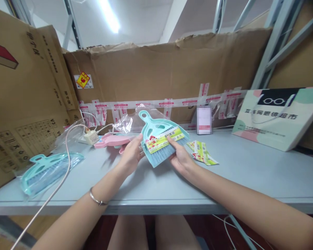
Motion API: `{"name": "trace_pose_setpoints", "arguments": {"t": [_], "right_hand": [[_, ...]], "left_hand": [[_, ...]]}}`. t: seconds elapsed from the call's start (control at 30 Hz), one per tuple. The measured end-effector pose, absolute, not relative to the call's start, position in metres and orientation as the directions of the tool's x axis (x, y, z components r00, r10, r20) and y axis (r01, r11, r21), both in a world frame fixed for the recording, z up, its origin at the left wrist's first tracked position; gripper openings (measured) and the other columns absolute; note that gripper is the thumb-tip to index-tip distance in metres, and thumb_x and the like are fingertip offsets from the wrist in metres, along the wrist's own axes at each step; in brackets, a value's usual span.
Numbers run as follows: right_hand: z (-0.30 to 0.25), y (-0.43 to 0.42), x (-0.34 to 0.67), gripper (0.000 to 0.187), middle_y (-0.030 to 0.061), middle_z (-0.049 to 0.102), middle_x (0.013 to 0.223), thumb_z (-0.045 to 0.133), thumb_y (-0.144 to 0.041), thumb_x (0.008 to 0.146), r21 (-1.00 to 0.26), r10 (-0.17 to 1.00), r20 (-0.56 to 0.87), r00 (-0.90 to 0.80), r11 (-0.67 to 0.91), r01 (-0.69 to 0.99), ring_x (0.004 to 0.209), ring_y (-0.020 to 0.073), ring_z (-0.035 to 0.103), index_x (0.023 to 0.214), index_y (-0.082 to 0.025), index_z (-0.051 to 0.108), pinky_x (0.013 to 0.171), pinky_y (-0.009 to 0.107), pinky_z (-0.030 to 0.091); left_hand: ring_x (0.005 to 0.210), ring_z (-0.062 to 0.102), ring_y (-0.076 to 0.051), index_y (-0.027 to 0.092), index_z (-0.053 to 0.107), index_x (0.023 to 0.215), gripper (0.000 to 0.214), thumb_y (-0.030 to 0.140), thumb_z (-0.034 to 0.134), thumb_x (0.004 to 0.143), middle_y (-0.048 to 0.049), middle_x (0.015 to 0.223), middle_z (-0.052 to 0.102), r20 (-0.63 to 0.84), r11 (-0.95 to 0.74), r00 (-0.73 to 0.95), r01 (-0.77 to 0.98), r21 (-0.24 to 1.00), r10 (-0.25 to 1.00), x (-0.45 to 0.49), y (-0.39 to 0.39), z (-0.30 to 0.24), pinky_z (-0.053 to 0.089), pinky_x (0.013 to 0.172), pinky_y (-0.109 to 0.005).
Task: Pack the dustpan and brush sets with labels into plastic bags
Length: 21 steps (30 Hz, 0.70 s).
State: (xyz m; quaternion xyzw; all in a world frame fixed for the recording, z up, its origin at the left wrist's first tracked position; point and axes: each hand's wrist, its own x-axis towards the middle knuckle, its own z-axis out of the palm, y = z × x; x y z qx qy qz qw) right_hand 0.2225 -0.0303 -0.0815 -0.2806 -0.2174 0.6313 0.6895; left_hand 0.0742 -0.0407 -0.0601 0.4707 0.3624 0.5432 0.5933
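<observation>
Both hands closed on one piece; left hand [130,154] grasps the left edge of a turquoise dustpan [151,122], thumb at the rim; right hand [181,156] grasps it from the lower right, thumb pressing a printed card [159,141], fingers mostly hidden beneath; the pan is tilted, raised above the grey table [250,173], loop handle pointing away; a blue-bristled brush [160,154] nests in it, the card lying across the bristles.

Handling, by judgement: light, thin moulded plastic, fairly stiff, a little slick; bristles soft and giving, poor to squeeze; card flimsy, apt to slide or crease; best hold probably the side rims or the loop handle, with a thumb keeping card and brush down.

Just right of the right hand, loose printed cards [203,153] on the table; beyond the left hand, pink dustpans [113,139]; clear plastic [123,123] behind; farther left, a turquoise set in clear wrap [50,173], a white cable [67,149] crossing it; at the back, a phone [204,119] upright before taped cardboard [169,73]; far right, a pale carton [273,121].
</observation>
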Motion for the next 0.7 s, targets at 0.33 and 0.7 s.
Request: {"name": "trace_pose_setpoints", "arguments": {"t": [0.33, 0.7], "right_hand": [[-0.093, -0.033, 0.217, 0.024, 0.0021, 0.072, 0.089, 0.068, -0.02, 0.073, -0.733, 0.991, -0.015, 0.131, 0.079, -0.676, 0.088, 0.0209, 0.068, 0.096, -0.021, 0.063, 0.081, 0.036, 0.057], [-0.094, -0.033, 0.217, 0.02, 0.0, 0.072, 0.085, 0.071, -0.023, 0.07, -0.777, 0.996, 0.022, 0.088, 0.073, -0.626, 0.073, 0.0157, 0.067, 0.088, -0.02, 0.062, 0.067, 0.029, 0.057]], "left_hand": [[0.081, 0.065, -0.016, 0.015, 0.068, 0.098, 0.03, 0.035, 0.068, 0.075, -0.0093, 0.103, 0.069, -0.096, 0.153, 0.267, -0.202, 0.967, 0.959, 0.077, -0.053, -0.071, 0.052, 0.067, -0.024], [0.067, 0.063, -0.013, 0.011, 0.066, 0.092, 0.032, 0.015, 0.076, 0.062, -0.0078, 0.088, 0.071, -0.107, 0.13, 0.141, -0.166, 0.978, 0.984, 0.069, -0.04, -0.069, 0.05, 0.06, -0.022]]}}
